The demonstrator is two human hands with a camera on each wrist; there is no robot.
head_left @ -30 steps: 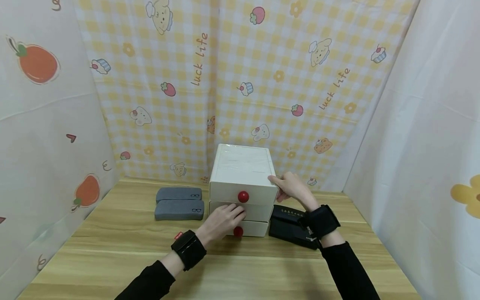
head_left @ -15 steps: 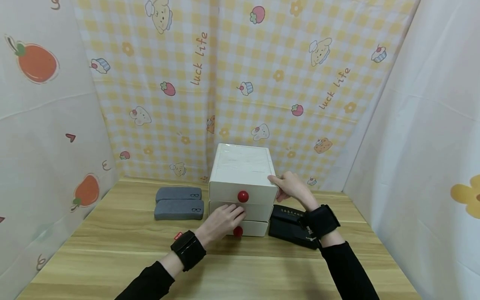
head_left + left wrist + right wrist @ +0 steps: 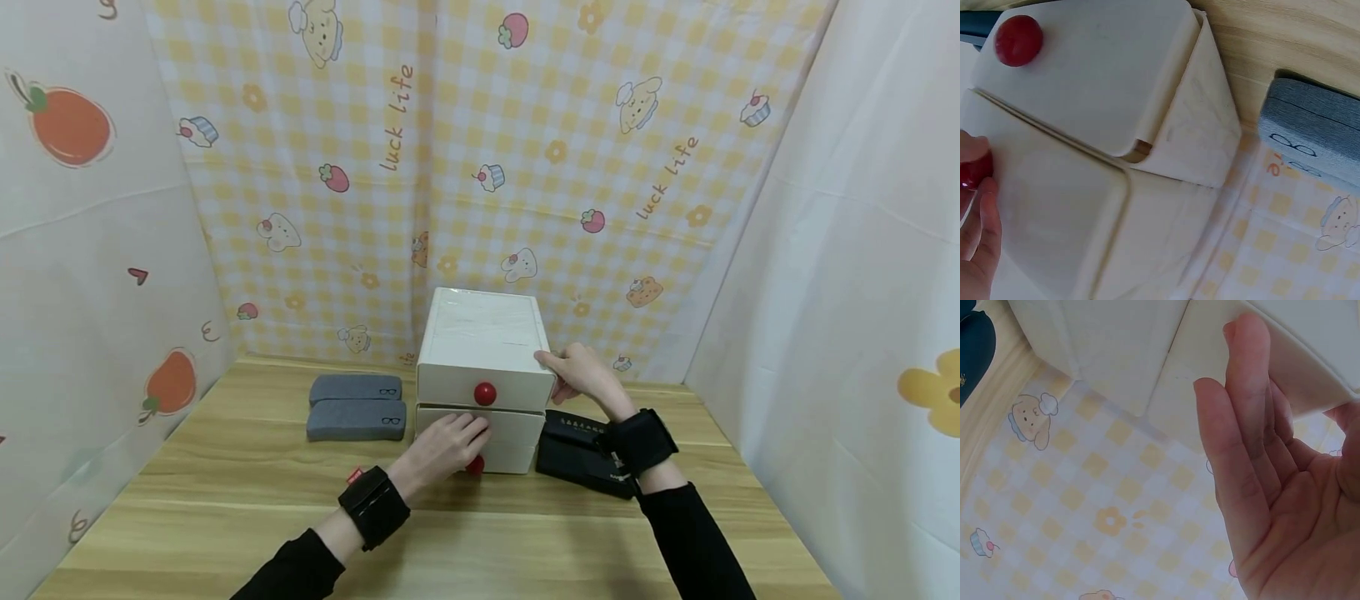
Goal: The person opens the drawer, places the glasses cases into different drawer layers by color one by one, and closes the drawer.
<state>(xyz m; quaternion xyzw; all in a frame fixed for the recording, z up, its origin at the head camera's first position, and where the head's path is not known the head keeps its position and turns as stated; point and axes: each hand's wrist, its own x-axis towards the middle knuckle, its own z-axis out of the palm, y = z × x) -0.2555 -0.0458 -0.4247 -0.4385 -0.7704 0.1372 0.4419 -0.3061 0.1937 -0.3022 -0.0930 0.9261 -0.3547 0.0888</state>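
A white drawer cabinet (image 3: 487, 329) with several stacked drawers stands on the table. My left hand (image 3: 438, 450) pinches the red knob (image 3: 977, 172) of the middle drawer (image 3: 521, 427) between thumb and fingers, as the left wrist view shows. A dark gap runs along that drawer's upper edge. Above it is the top drawer's red knob (image 3: 485, 393), and below, partly hidden, the bottom drawer's red knob (image 3: 475, 465). My right hand (image 3: 585, 372) rests on the cabinet's front right corner, thumb on top. Its fairly straight fingers (image 3: 1247, 362) lie against the side in the right wrist view.
Two grey glasses cases (image 3: 356, 419) lie side by side left of the cabinet. A black pouch (image 3: 573, 454) with gold lettering lies to its right, under the right wrist. A yellow checked curtain (image 3: 360, 250) hangs close behind.
The middle drawer has come slightly forward, and a dark gap now shows above its front. My left hand has shifted a little toward me with it. The right hand stays at the corner.
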